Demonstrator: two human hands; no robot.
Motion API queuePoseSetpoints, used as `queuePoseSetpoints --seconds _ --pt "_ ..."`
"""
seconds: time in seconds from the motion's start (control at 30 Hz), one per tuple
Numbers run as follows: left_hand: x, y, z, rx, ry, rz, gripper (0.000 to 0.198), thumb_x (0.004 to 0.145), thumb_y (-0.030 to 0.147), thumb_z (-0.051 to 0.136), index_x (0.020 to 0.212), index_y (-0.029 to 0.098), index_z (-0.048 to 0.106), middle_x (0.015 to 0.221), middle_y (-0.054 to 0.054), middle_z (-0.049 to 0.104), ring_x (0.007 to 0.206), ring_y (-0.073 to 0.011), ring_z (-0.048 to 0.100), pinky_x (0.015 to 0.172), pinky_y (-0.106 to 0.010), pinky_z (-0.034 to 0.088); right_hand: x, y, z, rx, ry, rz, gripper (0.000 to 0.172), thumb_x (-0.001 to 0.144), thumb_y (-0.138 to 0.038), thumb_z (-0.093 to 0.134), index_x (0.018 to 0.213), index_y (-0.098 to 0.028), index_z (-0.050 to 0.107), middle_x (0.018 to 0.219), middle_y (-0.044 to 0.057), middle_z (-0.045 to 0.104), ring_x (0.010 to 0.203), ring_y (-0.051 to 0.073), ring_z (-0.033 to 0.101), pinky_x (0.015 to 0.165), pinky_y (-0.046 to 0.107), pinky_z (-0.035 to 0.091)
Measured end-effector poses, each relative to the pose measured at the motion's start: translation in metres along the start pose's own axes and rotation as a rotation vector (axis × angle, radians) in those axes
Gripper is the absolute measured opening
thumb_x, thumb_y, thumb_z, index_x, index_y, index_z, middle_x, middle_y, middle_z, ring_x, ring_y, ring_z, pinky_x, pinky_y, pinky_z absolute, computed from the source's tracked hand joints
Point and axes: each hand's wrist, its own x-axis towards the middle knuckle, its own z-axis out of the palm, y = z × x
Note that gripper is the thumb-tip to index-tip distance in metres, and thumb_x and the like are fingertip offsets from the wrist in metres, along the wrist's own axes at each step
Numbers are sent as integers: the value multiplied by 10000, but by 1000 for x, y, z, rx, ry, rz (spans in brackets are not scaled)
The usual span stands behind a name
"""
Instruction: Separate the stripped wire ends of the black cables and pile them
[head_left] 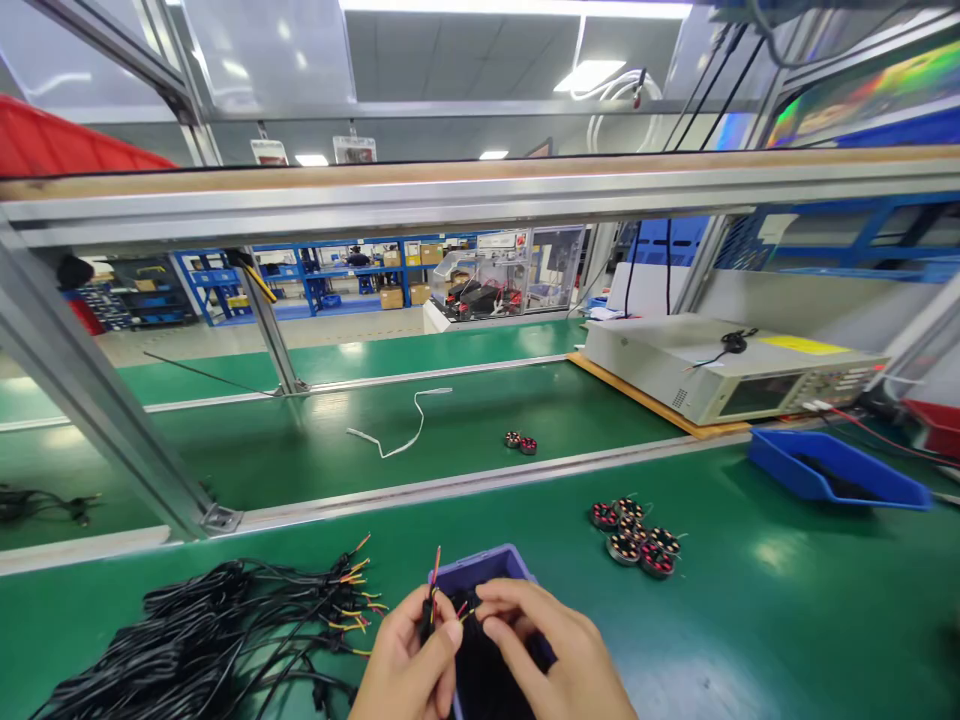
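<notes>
My left hand [409, 660] pinches a black cable whose red and yellow wire tips [435, 570] stick up above the fingers. My right hand [547, 655] is closed on the same cable's end from the right, fingertips nearly meeting the left ones. Both hands hover over a small purple bin [484, 568] with dark contents at the bottom centre. A pile of black cables with coloured wire ends [225, 630] lies just left of my left hand. Several small round motors [634, 535] sit on the green mat to the right.
Two more motors [520, 442] and a white wire [405, 430] lie on the conveyor belt beyond. A beige test instrument [720, 370] stands at the right, a blue tray [832, 470] in front of it. An aluminium frame post [97, 410] slants at the left.
</notes>
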Motion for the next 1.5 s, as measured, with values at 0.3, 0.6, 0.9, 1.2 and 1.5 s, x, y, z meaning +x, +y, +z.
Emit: queuePoseSetpoints --seconds 0.3,0.6,0.9,1.2,1.5 --pt "-4 0 2 13 20 30 536 712 685 726 769 199 507 388 133 393 336 -15 214 390 -162 168 -5 -5 2 187 173 116 146 935 -357 644 962 -266 755 830 10 779 724 171 740 730 208 595" --pt "-3 -7 -2 53 3 61 477 786 644 687 791 200 514 378 107 452 311 -26 238 361 -180 126 -5 -11 4 201 194 166 206 917 -419 647 884 -263 777 779 17 779 680 180 728 692 221 593" --pt "-4 -5 -1 46 17 58 499 764 668 692 777 198 525 382 94 471 310 -29 248 358 -181 132 -5 -11 8 222 226 194 275 901 -481 645 824 -249 771 747 16 769 649 175 720 665 216 586" --pt "-4 -8 -2 42 23 67 491 761 652 707 795 192 537 403 73 531 301 -32 314 350 -162 154 -7 -6 12 133 148 105 238 945 -393 599 849 -243 755 733 11 768 609 162 711 642 219 596" --pt "-3 -4 -1 29 43 49 486 753 644 719 810 186 569 398 61 558 311 -56 392 345 -153 218 -5 -1 6 26 72 -229 261 989 -151 511 1141 -236 706 906 59 777 774 179 739 716 249 621"
